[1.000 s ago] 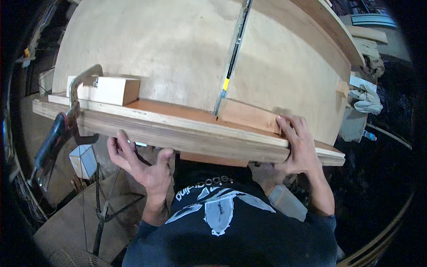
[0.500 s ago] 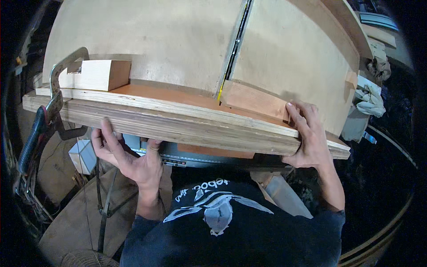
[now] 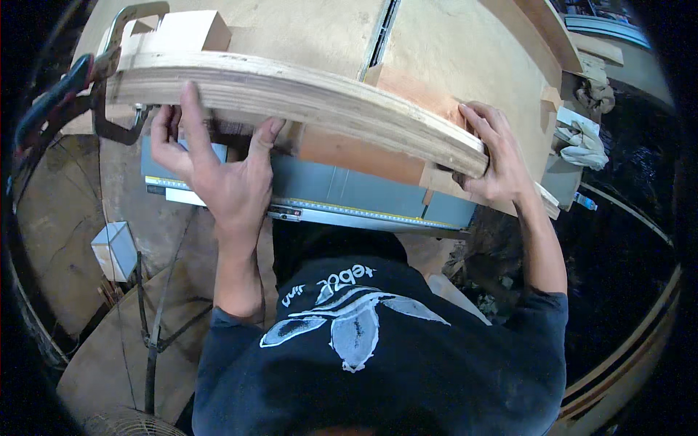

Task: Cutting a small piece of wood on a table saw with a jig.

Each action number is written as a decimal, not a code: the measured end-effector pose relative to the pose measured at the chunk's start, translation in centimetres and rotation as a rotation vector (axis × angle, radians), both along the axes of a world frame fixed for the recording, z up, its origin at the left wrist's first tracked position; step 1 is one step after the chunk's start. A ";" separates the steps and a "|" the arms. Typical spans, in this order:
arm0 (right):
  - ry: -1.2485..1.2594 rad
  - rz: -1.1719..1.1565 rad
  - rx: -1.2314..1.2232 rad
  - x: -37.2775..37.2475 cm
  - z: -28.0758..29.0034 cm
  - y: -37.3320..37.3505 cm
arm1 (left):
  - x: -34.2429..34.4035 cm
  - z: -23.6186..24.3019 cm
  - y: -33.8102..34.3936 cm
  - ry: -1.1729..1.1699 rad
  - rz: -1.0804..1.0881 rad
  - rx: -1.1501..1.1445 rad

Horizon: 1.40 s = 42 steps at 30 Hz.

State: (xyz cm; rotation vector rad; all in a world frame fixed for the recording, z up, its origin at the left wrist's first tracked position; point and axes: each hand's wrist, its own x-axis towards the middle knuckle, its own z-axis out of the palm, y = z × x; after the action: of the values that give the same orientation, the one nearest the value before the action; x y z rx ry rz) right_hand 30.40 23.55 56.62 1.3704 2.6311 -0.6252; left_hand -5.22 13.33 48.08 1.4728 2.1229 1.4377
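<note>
A thick layered wooden board [image 3: 305,105] spans the view, its edge facing me and its left end raised in the picture. My right hand [image 3: 500,152] is closed around its right end, fingers over the top and thumb beneath. From below, my left hand [image 3: 225,163] bears against the left part, index finger along the front edge and thumb raised at the underside; the other fingers are partly hidden. A metal screw clamp [image 3: 115,73] with a dark handle grips the left end. On top there stands a pale wooden block [image 3: 189,30]. A reddish-brown panel [image 3: 360,152] shows underneath.
Behind the board lies a broad plywood surface [image 3: 313,36] with a dark slotted track [image 3: 381,36]. Below is a grey machine table [image 3: 378,192] with a yellow measuring scale. A white box-like object [image 3: 115,251] and thin stand legs [image 3: 153,349] are at lower left.
The board has moved up in the view with the clamp and both hands, and its top face has turned out of sight. More of the grey machine table shows beneath it.
</note>
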 end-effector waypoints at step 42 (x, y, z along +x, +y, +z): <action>0.056 -0.012 0.064 1.4 -1.2 -1.0 | 1.4 -7.2 -11.4 -0.177 0.068 -0.043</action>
State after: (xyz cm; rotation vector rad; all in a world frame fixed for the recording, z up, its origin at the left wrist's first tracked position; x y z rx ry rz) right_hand 31.81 22.55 55.41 1.4064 2.7114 -0.5945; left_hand -3.82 1.95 40.84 1.2207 2.0993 1.4763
